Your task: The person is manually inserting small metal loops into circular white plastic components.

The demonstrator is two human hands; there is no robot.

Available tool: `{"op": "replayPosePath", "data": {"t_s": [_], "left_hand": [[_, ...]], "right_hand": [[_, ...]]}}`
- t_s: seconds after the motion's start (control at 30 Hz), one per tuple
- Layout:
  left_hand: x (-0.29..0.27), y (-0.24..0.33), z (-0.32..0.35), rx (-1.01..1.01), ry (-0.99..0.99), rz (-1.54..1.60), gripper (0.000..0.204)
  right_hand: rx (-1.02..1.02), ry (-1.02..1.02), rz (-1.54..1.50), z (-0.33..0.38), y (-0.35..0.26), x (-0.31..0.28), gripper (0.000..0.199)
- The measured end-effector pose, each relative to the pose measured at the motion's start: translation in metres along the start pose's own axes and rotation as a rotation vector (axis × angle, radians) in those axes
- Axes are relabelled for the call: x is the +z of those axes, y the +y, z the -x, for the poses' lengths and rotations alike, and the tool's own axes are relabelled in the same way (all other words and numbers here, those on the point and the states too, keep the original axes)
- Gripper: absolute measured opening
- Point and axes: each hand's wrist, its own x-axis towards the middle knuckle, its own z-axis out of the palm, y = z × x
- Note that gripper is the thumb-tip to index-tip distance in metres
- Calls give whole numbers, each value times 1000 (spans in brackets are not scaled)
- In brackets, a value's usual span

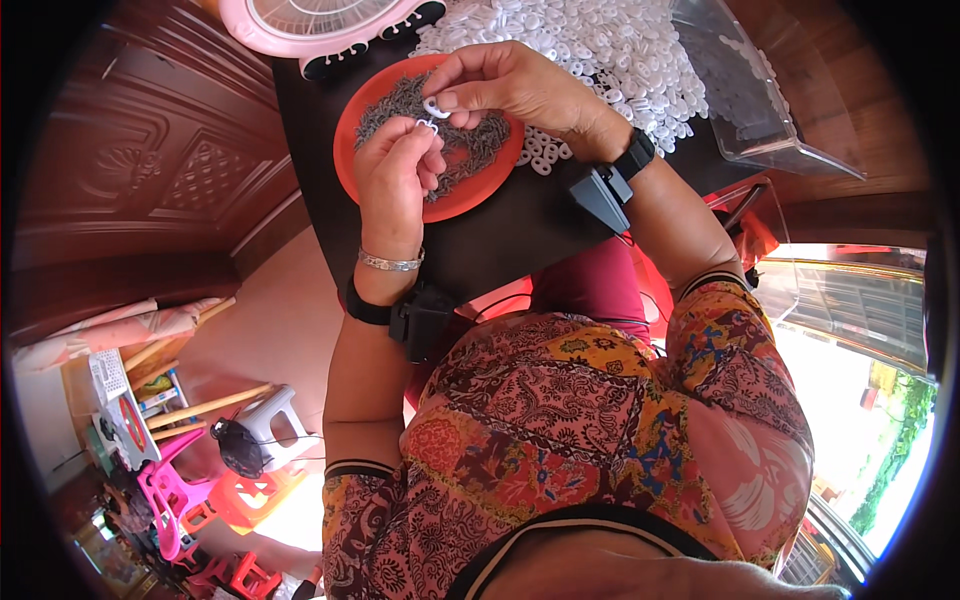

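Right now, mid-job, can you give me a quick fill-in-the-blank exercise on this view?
1. The piece pinched by the right hand is ____ in colour.
2. The silver bracelet circles the person's ____ wrist.
3. The bits in the plate are ____ in colour.
4. In the picture, the clear bin is on the white pile's ____ side.

Missing words: white; left; grey; right.

Person wears short-sleeved top (560, 410), red-pink-yellow-blue floral/paisley patchwork — neckline trim (590, 512) and sleeve cuffs (712, 280) black with tan stripes. Dark magenta trousers (595, 285). Left: silver-coloured metal bracelet (392, 262), boxy black strapped device (425, 322). Right: black wristband (638, 153), angular grey device (598, 198) — thin black cable.
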Motion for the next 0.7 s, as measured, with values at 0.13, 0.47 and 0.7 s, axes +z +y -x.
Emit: {"op": "replayPosePath", "data": {"t_s": [0.13, 0.47, 0.7], "left_hand": [[0, -1, 0, 13, -13, -11, 18], [-1, -3, 0, 3, 37, 72, 18], [0, -4, -2, -23, 55, 180, 21]], "right_hand": [[-35, -6, 83, -1, 2, 4, 18], [-194, 16, 332, 7, -4, 23, 22], [-377, 140, 706, 7, -2, 32, 27]]}}
